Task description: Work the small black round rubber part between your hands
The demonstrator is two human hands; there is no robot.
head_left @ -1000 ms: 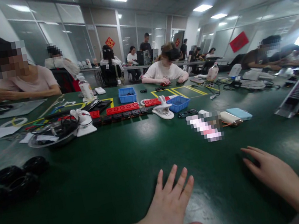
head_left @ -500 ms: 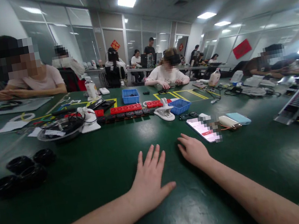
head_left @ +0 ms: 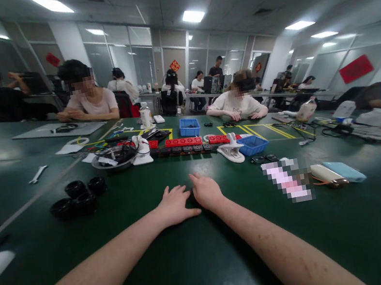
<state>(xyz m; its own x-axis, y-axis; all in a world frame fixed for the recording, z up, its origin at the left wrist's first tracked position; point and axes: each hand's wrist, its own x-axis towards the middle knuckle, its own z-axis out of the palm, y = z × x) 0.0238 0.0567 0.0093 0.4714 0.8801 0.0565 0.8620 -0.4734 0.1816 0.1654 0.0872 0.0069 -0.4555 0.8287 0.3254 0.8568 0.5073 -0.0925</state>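
Note:
My left hand (head_left: 175,205) lies palm down on the green tabletop (head_left: 184,271), fingers spread, with nothing in it. Close beside it, my right hand (head_left: 207,191) rests palm down with its fingers loosely bent. Its fingertips come near the left fingers; whether the hands touch is hard to tell. I see no object in the right hand, though its underside is hidden. Beyond the hands stand a white clip-on device (head_left: 231,149) and a row of red blocks (head_left: 183,142) with black pieces in front.
Several black rings (head_left: 85,201) and a wrench (head_left: 38,174) lie left. A bowl of cables (head_left: 114,160) and blue bins (head_left: 253,145) (head_left: 189,127) stand farther back. Glasses (head_left: 264,158), a phone (head_left: 286,182) and a light-blue case (head_left: 345,170) lie right. Co-workers sit across the table.
My view has turned left, so the table's things appear farther right. My right hand has come closer to my left hand. The left hand's fingers stay spread.

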